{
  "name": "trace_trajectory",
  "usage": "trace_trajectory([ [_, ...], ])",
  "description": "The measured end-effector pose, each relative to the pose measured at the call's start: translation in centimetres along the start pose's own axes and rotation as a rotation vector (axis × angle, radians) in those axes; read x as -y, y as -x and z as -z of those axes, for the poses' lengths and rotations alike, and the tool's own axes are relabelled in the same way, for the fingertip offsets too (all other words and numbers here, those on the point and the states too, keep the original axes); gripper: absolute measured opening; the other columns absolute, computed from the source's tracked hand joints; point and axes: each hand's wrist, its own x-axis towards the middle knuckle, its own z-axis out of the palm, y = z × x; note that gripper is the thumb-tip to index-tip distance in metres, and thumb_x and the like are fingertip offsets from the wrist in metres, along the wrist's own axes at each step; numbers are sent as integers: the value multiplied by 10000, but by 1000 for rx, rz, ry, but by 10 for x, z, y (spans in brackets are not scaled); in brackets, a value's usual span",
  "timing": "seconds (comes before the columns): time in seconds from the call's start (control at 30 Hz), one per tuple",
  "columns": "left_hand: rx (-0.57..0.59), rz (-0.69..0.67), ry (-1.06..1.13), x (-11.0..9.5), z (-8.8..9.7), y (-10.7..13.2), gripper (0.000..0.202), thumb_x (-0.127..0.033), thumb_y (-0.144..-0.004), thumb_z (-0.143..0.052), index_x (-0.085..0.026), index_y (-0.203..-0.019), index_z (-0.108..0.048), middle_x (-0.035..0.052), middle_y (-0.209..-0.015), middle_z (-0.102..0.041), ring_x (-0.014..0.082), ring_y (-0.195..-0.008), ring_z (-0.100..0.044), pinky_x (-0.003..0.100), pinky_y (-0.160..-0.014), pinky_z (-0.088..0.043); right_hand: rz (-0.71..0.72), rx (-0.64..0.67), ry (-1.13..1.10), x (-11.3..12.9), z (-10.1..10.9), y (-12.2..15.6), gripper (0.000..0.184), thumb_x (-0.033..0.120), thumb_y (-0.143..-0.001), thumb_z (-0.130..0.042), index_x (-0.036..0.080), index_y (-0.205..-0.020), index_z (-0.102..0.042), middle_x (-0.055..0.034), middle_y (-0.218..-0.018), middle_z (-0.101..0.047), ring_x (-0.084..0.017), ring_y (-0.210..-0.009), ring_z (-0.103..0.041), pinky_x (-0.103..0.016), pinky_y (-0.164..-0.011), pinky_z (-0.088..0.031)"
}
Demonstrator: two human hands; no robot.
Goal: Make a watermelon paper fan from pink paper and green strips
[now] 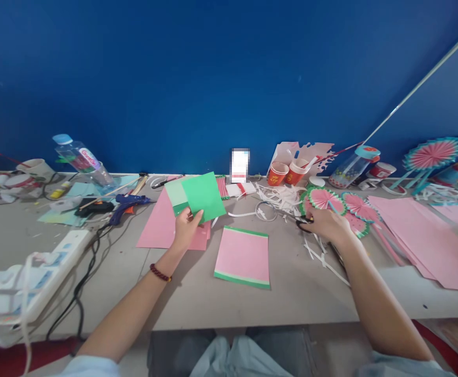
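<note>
My left hand holds up a green paper sheet, with a paler green sheet overlapping behind it, above a pink sheet lying on the table. My right hand rests on the table to the right, its fingers on the black handles of scissors. Between both hands lies a pink sheet with green strips along its top and bottom edges. White paper strips lie scattered under my right hand.
Folded pink-and-green paper fans and large pink sheets lie at right. Two red paper cups, a plastic bottle, a blue glue gun and a white power strip with cables surround the grey table.
</note>
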Motion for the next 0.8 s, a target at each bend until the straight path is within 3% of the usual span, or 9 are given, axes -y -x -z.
trace_trajectory([
  [0.13,-41,42,98,1,-3,0,422,-468,-574,-776,-168,-760,-545,-1,-663,-606,144,-602,-594,231,-496,-493,38,-166,-216,0,-2,-4,341,542,-759,-522,209,-777,-592,-50,-713,-658,-203,-648,-594,-261,-521,-349],
  [0.23,-31,108,154,4,-5,1,441,-443,-533,-808,-176,-691,-494,-49,-557,-531,113,-524,-545,225,-483,-470,215,-44,-521,13,-9,-1,360,548,-765,-519,195,-766,-593,-16,-622,-625,-134,-515,-514,-236,-482,-344],
  [0.3,-2,134,169,5,-7,2,450,-438,-530,-812,-181,-679,-476,-69,-530,-493,106,-505,-528,234,-492,-476,241,63,-685,25,-16,1,398,577,-779,-487,194,-812,-591,-10,-632,-630,-113,-453,-468,-231,-448,-336],
  [0.37,16,137,147,6,-8,3,457,-443,-535,-809,-187,-654,-448,-80,-512,-463,102,-500,-519,236,-500,-479,205,12,-686,34,-21,2,386,572,-792,-475,201,-798,-578,-20,-664,-645,-121,-468,-486,-236,-463,-344],
  [0.5,16,86,46,6,-7,3,448,-482,-564,-778,-190,-657,-452,-60,-526,-497,118,-517,-538,241,-493,-475,10,-312,-451,32,-29,-7,300,497,-784,-519,207,-826,-581,-55,-739,-669,-207,-668,-601,-266,-565,-370],
  [0.63,18,9,-67,11,-2,-2,406,-492,-631,-722,-171,-789,-528,-8,-635,-594,141,-548,-571,245,-474,-470,105,-332,-534,21,-40,-25,233,429,-750,-566,215,-838,-591,-48,-816,-698,-221,-774,-630,-274,-634,-398],
  [0.8,-24,-41,-164,15,7,-8,321,-446,-723,-633,-181,-870,-528,-7,-677,-586,137,-538,-555,230,-447,-428,59,-389,-552,22,-46,-50,232,354,-728,-597,192,-893,-615,-65,-901,-707,-219,-836,-638,-278,-683,-426],
])
